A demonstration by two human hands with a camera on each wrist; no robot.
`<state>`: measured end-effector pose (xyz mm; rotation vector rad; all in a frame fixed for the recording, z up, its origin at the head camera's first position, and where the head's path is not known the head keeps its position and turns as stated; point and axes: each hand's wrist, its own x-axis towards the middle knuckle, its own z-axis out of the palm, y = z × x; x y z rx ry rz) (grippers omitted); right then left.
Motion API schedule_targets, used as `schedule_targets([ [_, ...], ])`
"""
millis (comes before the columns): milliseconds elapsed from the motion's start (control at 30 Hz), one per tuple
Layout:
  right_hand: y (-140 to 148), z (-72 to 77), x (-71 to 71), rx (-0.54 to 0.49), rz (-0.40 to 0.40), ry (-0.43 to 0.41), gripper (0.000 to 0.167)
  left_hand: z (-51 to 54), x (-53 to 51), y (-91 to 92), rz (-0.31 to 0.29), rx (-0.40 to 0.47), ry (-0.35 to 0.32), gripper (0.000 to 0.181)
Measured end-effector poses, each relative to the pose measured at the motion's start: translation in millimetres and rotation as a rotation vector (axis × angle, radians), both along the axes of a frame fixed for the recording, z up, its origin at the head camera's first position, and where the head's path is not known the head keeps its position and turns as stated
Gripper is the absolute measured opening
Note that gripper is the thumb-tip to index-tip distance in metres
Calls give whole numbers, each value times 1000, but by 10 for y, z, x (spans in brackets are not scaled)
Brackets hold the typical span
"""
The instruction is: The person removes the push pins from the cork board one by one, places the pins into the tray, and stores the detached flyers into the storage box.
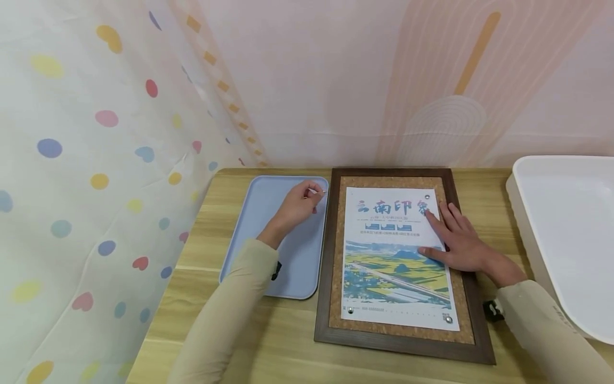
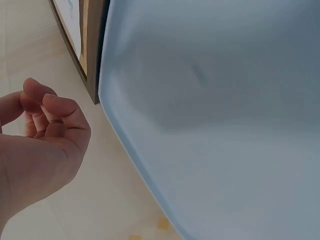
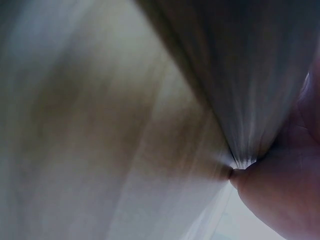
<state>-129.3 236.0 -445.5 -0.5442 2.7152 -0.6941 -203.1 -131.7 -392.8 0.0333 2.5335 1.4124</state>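
My left hand [image 1: 298, 205] is raised over the right side of a blue tray [image 1: 295, 277], its thumb and fingers pinching a small shiny push pin [image 1: 323, 192]. In the left wrist view those curled fingers [image 2: 62, 112] hide the pin. Flat on the right side of a printed poster [image 1: 393, 277] lies my right hand [image 1: 459, 244], fingers spread. The poster lies on a cork board [image 1: 465, 320] with a dark wooden frame. Silver push pins sit at its top right [image 1: 427, 197], bottom left [image 1: 350, 310] and bottom right [image 1: 449, 320] corners.
The wooden table [image 1: 283, 341] carries the board, with the blue tray close along its left side. At the far right stands a large white plastic tub [image 1: 532, 229]. A patterned cloth wall [image 1: 336, 106] rises behind the table and on its left.
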Motion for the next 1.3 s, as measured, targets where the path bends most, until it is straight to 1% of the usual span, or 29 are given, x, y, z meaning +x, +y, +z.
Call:
schedule_targets([
  [100, 1, -16, -9, 4, 0, 3, 97, 1, 25, -82, 15, 0, -1, 11],
  [267, -4, -26, -14, 2, -2, 0, 98, -17, 51, -204, 22, -3, -12, 13],
  [533, -7, -14, -16, -7, -2, -8, 98, -47, 82, -363, 57, -19, -25, 15],
  [833, -11, -8, -10, -8, 0, -5, 97, -44, 109, -516, 88, -30, -65, 17],
  [1300, -13, 4, -10, -12, 3, -4, 97, -150, 117, -698, 122, -57, -105, 21],
])
